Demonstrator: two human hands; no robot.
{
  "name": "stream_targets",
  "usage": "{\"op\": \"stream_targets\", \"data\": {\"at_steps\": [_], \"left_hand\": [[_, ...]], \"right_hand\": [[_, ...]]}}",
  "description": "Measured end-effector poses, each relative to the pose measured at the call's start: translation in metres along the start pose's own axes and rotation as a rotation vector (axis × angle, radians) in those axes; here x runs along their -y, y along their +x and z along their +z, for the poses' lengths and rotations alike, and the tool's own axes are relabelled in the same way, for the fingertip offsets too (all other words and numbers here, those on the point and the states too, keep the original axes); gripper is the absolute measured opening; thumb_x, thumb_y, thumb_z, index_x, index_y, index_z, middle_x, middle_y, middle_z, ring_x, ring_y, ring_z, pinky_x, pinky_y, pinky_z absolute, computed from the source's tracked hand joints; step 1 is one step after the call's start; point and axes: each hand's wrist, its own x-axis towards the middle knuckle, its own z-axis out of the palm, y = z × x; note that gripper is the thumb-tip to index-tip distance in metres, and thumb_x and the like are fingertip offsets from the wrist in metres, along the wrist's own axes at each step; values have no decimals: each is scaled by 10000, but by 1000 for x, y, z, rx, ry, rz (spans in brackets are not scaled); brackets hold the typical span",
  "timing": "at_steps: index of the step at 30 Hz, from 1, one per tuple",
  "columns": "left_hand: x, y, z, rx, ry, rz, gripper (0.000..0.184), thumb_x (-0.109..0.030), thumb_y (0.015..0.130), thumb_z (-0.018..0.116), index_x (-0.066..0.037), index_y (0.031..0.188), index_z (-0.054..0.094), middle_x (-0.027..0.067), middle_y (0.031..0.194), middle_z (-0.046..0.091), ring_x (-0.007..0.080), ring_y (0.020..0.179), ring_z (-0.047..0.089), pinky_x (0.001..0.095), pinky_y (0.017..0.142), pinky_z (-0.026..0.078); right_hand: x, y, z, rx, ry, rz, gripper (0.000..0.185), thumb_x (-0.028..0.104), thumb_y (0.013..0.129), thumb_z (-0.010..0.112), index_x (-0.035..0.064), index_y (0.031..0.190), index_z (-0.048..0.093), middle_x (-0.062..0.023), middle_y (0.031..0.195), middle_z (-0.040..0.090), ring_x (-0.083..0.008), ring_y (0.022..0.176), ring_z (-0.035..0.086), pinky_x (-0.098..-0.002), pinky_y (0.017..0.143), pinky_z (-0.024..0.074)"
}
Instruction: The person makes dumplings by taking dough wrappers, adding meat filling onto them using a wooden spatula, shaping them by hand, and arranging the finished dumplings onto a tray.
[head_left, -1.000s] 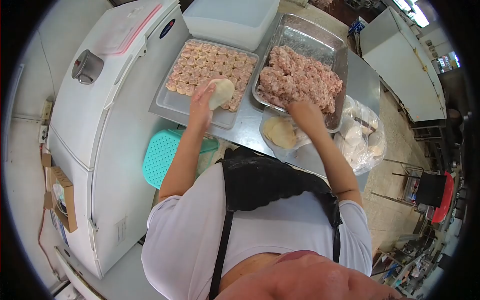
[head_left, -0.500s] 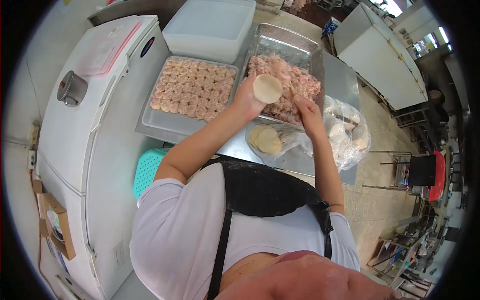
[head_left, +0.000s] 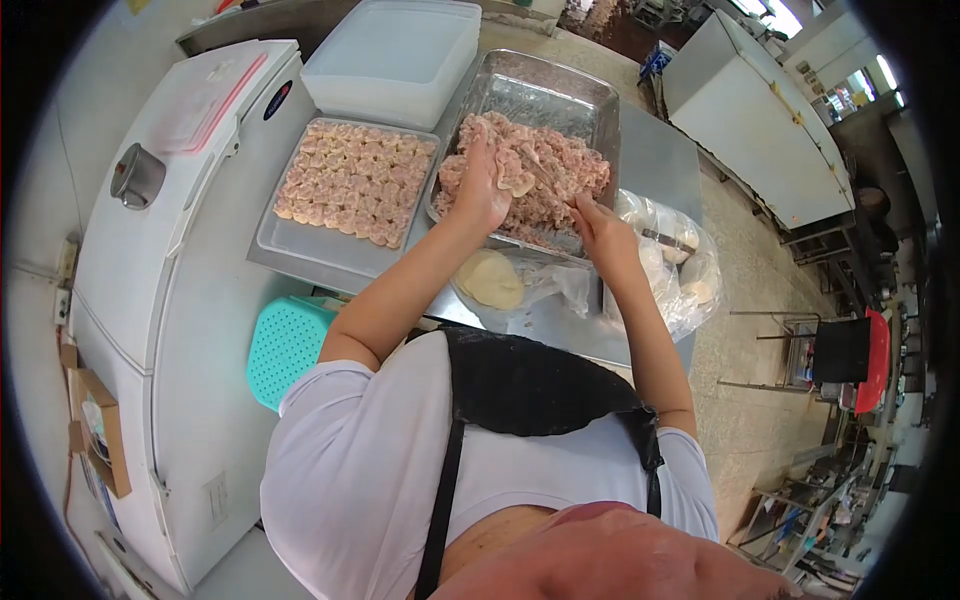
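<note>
My left hand (head_left: 482, 192) is at the near left of a metal tray, cupped round a thin round dough wrapper (head_left: 519, 186) that is mostly hidden by meat. A mound of pinkish minced meat filling (head_left: 572, 160) lies in the metal tray (head_left: 588, 88). My right hand (head_left: 606, 240) is closed on the handle of a thin spreading tool (head_left: 546, 172), whose far end meets the meat at the wrapper. Just in front of the tray lies a small pile of round wrappers (head_left: 490, 280) on plastic.
On the left, a tray of filled dumplings (head_left: 350, 185) sits in tight rows. Stacked translucent containers (head_left: 395, 60) stand behind it. A clear plastic bag (head_left: 680, 265) with pale contents lies at right. A white refrigerator (head_left: 200, 300) and a turquoise basket (head_left: 285, 350) are to the left.
My left hand has turned, so the wrapper that faced up bare is now tilted against the meat. My right hand has brought the tool across to it. The view has shifted slightly.
</note>
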Motion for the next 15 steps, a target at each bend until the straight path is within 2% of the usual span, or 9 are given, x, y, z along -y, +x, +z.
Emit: {"op": "stream_targets", "data": {"at_steps": [2,4,8,10,13,14,15], "left_hand": [[9,1,-7,-20,-24,27,715,-630,921,391,-56,1344,437,109,1284,541,250,1150,536,435,963,436],[24,16,-40,96,-144,-152,750,-614,913,443,-25,1375,401,135,1333,506,293,1219,482,442,1056,352],[22,2,-21,-15,-163,-65,759,-618,906,446,-8,1356,414,155,1340,495,318,1228,475,490,1046,353],[22,-5,-1,-94,-199,-102,739,-638,904,412,26,1194,558,139,1170,605,267,1135,555,458,962,442],[21,-10,14,-65,-270,-117,753,-653,885,432,39,1141,582,147,1123,621,285,1099,563,482,945,445],[25,-8,11,-70,-274,-106,753,-653,885,432,39,1141,582,147,1123,621,285,1099,563,482,945,445],[29,-6,4,-48,-292,-78,745,-635,871,482,56,1135,564,181,1183,578,324,1115,542,514,950,432]], "right_hand": [[-31,0,8,8,21,-31,228,216,922,560,99,1112,606,-168,846,652,-382,759,627,-467,661,487],[-57,-1,4,326,-167,127,216,244,941,525,102,1084,601,-178,867,651,-387,760,626,-465,669,491],[-43,-14,-23,329,-132,47,218,256,952,498,103,1074,594,-185,879,652,-394,765,624,-471,683,491],[-32,-19,-17,127,110,-102,206,237,944,513,107,1077,602,-186,870,655,-390,771,627,-464,684,492],[-56,-14,-18,224,104,-185,209,230,937,525,113,1093,599,-175,854,644,-382,758,627,-460,662,493],[-39,-8,-49,310,-100,-117,214,231,933,537,111,1100,597,-166,810,623,-372,744,624,-457,644,493],[-33,-9,-62,310,-97,-125,214,231,933,537,111,1100,597,-166,810,623,-372,744,624,-457,644,493]]}}
